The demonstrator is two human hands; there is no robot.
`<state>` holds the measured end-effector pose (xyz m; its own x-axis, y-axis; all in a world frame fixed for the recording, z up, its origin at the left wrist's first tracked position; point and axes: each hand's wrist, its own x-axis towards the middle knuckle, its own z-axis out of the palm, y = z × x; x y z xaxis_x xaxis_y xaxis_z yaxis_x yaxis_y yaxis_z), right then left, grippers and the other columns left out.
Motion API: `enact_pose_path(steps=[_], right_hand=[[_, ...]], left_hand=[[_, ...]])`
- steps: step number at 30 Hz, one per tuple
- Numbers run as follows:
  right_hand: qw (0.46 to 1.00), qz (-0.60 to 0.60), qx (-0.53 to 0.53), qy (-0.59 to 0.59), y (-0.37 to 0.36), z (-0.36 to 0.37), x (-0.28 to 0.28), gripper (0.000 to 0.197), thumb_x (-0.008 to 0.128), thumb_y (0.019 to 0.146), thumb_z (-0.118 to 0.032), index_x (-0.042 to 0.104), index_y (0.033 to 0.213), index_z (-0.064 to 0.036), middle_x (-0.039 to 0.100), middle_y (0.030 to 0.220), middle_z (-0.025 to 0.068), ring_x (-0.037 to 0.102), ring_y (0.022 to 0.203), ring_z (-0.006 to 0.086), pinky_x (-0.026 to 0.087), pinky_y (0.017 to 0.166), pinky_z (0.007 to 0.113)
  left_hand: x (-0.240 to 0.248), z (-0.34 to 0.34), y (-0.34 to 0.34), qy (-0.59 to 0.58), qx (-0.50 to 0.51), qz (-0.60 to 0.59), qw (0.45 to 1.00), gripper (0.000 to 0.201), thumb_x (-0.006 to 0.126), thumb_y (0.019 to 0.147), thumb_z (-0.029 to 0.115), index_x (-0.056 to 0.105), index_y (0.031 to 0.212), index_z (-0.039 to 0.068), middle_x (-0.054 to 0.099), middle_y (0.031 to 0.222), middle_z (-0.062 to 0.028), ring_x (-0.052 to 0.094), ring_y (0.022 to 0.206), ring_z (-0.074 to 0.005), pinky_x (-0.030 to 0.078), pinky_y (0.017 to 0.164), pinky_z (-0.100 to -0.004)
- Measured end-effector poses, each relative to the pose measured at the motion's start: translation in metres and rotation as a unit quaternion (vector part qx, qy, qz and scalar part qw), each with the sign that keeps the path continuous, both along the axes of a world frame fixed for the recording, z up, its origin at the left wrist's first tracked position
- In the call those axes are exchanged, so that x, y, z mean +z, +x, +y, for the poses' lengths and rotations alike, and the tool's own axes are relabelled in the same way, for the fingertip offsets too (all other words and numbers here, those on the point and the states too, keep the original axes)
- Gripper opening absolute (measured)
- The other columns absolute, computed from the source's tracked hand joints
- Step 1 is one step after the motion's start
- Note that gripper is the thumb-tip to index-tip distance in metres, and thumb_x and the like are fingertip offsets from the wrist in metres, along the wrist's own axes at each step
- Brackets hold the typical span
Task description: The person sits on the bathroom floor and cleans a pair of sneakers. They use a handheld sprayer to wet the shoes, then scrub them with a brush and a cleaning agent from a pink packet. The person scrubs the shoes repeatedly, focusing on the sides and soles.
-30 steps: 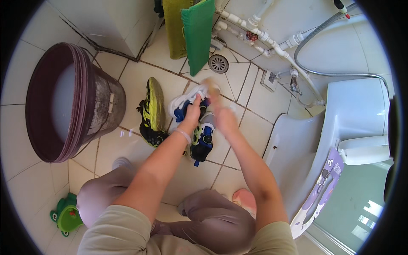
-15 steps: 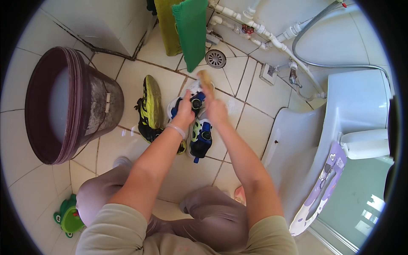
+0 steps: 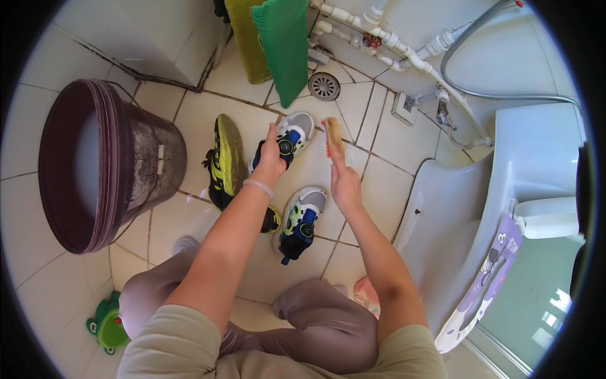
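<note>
While I crouch over the tiled floor (image 3: 189, 120), my left hand (image 3: 270, 159) clamps a grey-and-blue child's shoe (image 3: 291, 135); my right hand (image 3: 344, 181), arm outstretched, grips a scrub brush (image 3: 333, 135).

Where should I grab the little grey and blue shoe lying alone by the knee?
Probably at the heel end of the small grey, blue and lime sneaker, coming from above: it lies sole-down with its opening facing up, so fingers can hook inside the collar there.

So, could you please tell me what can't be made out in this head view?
- Grey and blue shoe: its middle is hidden under the left hand.
- Scrub brush: the grip is hidden inside the right hand.
- Bucket: the glare hides its contents.
- Green cloth: cut by the top edge.
</note>
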<state>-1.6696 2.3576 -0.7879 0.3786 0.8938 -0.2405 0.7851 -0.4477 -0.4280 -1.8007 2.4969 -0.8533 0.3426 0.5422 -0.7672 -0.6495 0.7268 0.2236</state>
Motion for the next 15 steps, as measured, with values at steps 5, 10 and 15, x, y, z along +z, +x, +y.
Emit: enact_pose_path(steps=[5, 10, 15], right_hand=[[0.998, 0.019, 0.053, -0.007, -0.034, 0.036, -0.008, 0.053, 0.05, 0.088, -0.018, 0.033, 0.135, -0.0348, 0.058, 0.074, 0.0223, 0.06, 0.066, 0.0383, 0.048, 0.061, 0.047], [1.0, 0.014, 0.01, 0.019, -0.019, 0.045, -0.023, 0.048, 0.045, 0.089, -0.02, 0.035, 0.134, -0.0329, 0.059, 0.073, 0.0232, 0.06, 0.068, 0.0396, 0.048, 0.062, 0.047], [0.965, 0.194, 0.023, 0.176, -0.069, 0.014, -0.023, 0.05, 0.048, 0.088, -0.016, 0.035, 0.134, -0.032, 0.059, 0.07, 0.0239, 0.059, 0.065, 0.0407, 0.047, 0.058, 0.048]], left_hand=[[0.006, -0.003, -0.004, 0.122, -0.105, 0.047, 0.986, 0.042, 0.059, 0.085, 0.036, 0.055, 0.107, 0.001, 0.062, 0.101, -0.012, 0.062, 0.088, -0.0233, 0.05, 0.081, -0.0359], [0.042, -0.016, 0.011, 0.408, -0.474, 0.572, 0.531, 0.053, 0.069, 0.072, 0.037, 0.058, 0.095, -0.009, 0.061, 0.095, -0.0259, 0.059, 0.093, -0.037, 0.047, 0.079, -0.0394], [-0.003, 0.016, -0.021, 0.282, -0.334, 0.521, 0.733, 0.029, 0.064, 0.079, 0.024, 0.062, 0.09, -0.003, 0.063, 0.086, -0.0181, 0.061, 0.079, -0.0305, 0.047, 0.069, -0.0386]])
